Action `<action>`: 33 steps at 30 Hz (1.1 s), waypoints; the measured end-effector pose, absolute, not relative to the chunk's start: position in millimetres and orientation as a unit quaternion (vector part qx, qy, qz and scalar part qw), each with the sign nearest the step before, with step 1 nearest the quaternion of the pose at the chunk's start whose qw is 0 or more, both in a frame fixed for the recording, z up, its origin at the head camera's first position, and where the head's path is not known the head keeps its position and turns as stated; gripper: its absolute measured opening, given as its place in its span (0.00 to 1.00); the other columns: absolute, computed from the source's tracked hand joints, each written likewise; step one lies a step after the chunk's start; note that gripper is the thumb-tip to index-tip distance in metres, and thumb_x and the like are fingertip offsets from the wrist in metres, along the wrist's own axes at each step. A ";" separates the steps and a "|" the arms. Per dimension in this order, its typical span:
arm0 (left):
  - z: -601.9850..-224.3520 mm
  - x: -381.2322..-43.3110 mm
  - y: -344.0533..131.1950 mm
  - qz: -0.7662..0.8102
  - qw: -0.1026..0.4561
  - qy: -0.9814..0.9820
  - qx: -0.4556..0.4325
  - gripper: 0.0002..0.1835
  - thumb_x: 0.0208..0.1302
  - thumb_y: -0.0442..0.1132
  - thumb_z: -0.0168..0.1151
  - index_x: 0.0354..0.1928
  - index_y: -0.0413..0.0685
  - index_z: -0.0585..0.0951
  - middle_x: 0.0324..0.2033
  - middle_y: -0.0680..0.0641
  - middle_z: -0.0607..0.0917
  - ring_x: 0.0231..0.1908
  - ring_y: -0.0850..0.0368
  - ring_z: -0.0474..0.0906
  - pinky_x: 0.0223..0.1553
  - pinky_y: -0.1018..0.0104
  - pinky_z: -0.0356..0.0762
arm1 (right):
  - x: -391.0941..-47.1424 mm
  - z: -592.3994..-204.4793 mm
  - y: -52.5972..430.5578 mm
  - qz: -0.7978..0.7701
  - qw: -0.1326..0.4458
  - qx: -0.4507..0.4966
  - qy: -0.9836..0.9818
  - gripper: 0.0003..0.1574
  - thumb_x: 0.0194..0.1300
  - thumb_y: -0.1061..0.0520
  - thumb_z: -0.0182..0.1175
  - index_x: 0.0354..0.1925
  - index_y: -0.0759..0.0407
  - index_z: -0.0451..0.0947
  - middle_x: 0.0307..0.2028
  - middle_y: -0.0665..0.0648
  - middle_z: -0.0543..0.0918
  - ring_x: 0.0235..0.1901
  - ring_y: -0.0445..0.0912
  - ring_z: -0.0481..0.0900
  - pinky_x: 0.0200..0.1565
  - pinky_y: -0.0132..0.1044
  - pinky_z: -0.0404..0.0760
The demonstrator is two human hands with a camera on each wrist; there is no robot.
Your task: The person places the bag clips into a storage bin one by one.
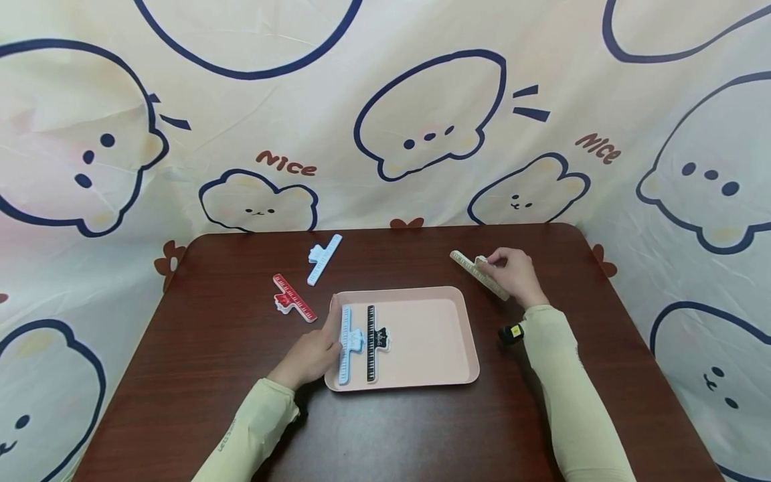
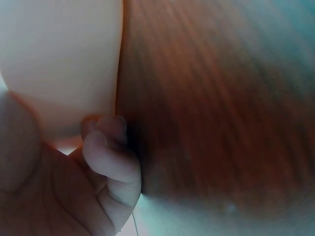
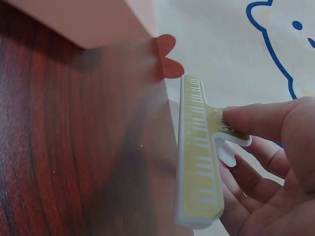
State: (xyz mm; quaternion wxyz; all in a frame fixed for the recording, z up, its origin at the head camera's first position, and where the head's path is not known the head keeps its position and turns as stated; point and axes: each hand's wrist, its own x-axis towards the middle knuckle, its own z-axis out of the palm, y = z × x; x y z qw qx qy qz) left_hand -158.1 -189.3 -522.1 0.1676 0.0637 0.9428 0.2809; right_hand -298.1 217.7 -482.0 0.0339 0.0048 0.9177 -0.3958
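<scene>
My right hand [image 1: 512, 274] pinches an olive-yellow ruler clip [image 1: 466, 264] by its handle, beyond the tray's right side. In the right wrist view the thumb lies on the handle of this clip [image 3: 199, 152], whose long face carries white ruler marks. At the tray's left edge, my left hand [image 1: 308, 355] grips the pale pink tray [image 1: 430, 335]. Its curled fingers [image 2: 110, 157] show at the tray's side in the left wrist view. A light blue ruler clip [image 1: 345, 355] and a black one [image 1: 371, 348] lie side by side in the tray's left part.
Left of the tray, a red ruler clip [image 1: 298, 303] lies on the dark wood table [image 1: 397, 435]. Farther back is another light blue clip [image 1: 325, 261]. A cartoon-printed cloth [image 1: 361, 201] stands behind the table and along both sides.
</scene>
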 end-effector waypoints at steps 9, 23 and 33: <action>-522.4 -157.1 -189.2 0.281 0.168 0.943 0.062 0.49 0.76 0.43 0.50 0.82 0.60 0.26 0.74 0.38 0.70 0.48 0.48 0.86 0.61 0.42 0.77 | -296.2 -473.9 213.1 -0.444 0.024 0.022 0.896 0.15 0.70 0.53 0.66 0.47 0.63 0.84 0.44 0.64 0.85 0.34 0.47 0.79 0.33 0.34 0.78; -524.4 -158.4 -190.3 0.290 0.178 0.939 0.056 0.51 0.77 0.45 0.51 0.82 0.64 0.25 0.77 0.38 0.65 0.57 0.43 0.83 0.64 0.38 0.74 | -294.1 -461.6 200.0 -0.512 0.042 0.007 0.858 0.18 0.72 0.53 0.65 0.50 0.66 0.82 0.50 0.65 0.84 0.42 0.53 0.85 0.39 0.34 0.86; -524.9 -159.1 -190.7 0.284 0.170 0.941 0.065 0.50 0.76 0.43 0.50 0.82 0.61 0.26 0.77 0.39 0.65 0.53 0.46 0.85 0.63 0.41 0.76 | -291.8 -457.5 195.3 -0.510 0.059 0.005 0.858 0.16 0.72 0.54 0.64 0.51 0.65 0.82 0.54 0.65 0.83 0.45 0.52 0.82 0.42 0.33 0.82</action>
